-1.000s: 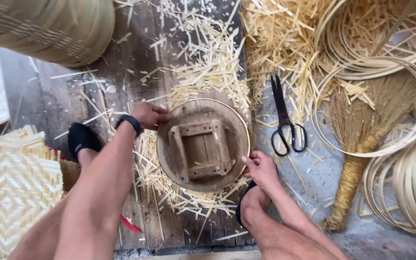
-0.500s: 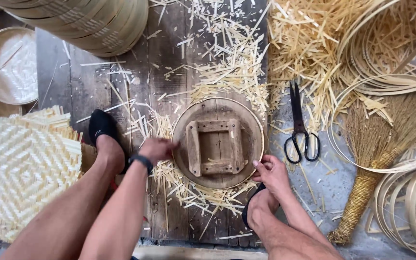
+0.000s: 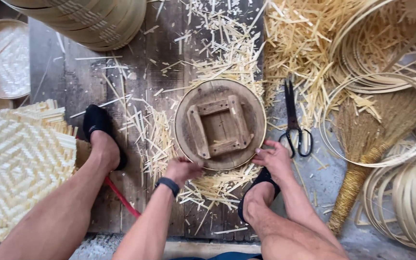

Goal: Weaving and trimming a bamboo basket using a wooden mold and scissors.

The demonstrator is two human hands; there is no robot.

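Down on the plank floor (image 3: 63,82), among a scatter of bamboo trimmings (image 3: 217,53). Round wooden form (image 3: 220,124) lying flat at centre, square block frame facing up, thin pale bamboo band hugging its rim. Left hand (image 3: 183,169) pressed to the near edge of the form, fingers curled down onto the rim; whether pinching the band or just pushing against it, cannot tell. Right hand (image 3: 275,161) at the lower right edge, fingers spread flat and open on the rim, clamping nothing. Feet in black slippers planted either side.

Progress, as a judgement: band already wrapped round most of the form and sitting snug, so shaping well along; near edge between the two hands apparently the part left to seat or join. Trimmed slivers piled under that edge suggest cutting largely done. Scissors (image 3: 294,123) lying idle just right of the form, untouched. Broom (image 3: 362,159) further right, loose hoops (image 3: 400,202) stacked beyond it, woven mat (image 3: 15,163) off to the left, finished baskets (image 3: 87,19) at the top.

Against half a second ago: left hand slid from the left side of the form round to its near edge, closer to the right hand. Right hand barely shifted. Form in the same spot.
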